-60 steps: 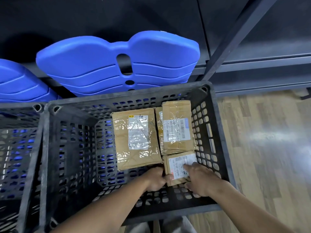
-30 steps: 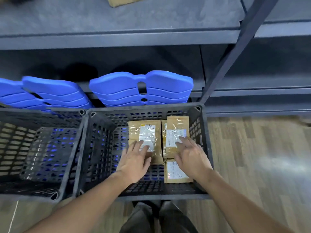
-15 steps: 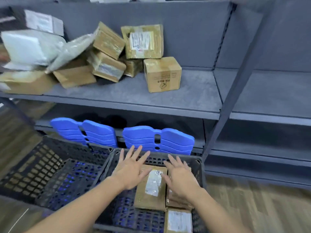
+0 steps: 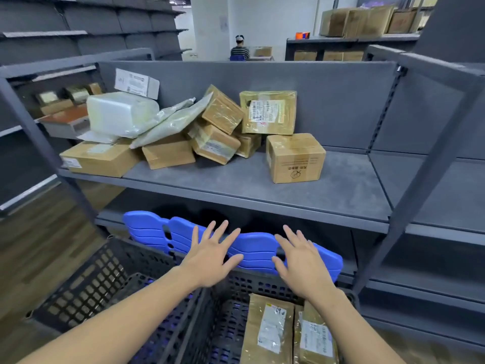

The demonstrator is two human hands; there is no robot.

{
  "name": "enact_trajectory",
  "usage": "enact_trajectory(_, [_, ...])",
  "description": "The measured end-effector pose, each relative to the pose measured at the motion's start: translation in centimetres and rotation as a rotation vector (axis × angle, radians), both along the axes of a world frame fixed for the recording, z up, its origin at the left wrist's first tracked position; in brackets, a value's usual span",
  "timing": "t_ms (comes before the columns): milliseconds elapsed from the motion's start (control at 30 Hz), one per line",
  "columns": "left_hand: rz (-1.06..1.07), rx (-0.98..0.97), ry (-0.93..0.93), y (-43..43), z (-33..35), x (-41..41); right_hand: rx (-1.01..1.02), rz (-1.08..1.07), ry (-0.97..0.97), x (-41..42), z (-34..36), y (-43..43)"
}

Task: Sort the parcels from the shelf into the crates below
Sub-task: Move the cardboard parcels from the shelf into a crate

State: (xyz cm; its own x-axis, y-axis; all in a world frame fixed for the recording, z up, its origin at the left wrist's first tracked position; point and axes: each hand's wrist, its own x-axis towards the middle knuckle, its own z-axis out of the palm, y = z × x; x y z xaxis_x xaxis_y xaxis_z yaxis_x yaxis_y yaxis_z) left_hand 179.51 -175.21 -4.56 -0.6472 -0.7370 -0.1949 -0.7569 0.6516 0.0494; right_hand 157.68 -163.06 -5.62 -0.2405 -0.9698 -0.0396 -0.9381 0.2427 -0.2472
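Head cam: my left hand (image 4: 210, 256) & right hand (image 4: 301, 264) are both empty, fingers spread, lower middle of frame above the crate (image 4: 236, 282). Two parcels (image 4: 270, 329) lie in it, bottom right. The rest are a messy pile (image 4: 223, 127) on the shelf (image 4: 262, 185), upper middle. Imo if I yank a bottom box, the tilted ones prob slide off the edge.

Shelf (image 4: 236, 187) front lies open; parcels (image 4: 215, 143) crowd its rear.
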Motion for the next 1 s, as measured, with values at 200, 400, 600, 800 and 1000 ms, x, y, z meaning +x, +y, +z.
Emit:
enact_trajectory(200, [-0.068,-0.017,0.061,-5.3,1.1,1.2,-0.068,-0.086,-0.06,3.3,1.4,-4.8])
enact_trajectory(400, [-0.173,-0.019,0.123,-9.8,1.4,0.3,-0.14,-0.22,-0.087,4.3,2.2,-8.1])
enact_trajectory(600, [-0.225,-0.018,0.256,-13.4,1.9,-4.4,-0.378,-0.401,-0.336,-1.2,4.9,-10.2])
enact_trajectory(800, [-0.131,0.178,0.663,-17.9,5.0,-14.3,-0.525,-0.46,-0.507,-13.8,7.5,-14.6])
enact_trajectory(1000, [0.062,0.46,0.676,-22.4,7.2,-21.9,-0.452,-0.371,-0.646,-20.5,5.8,-17.9])
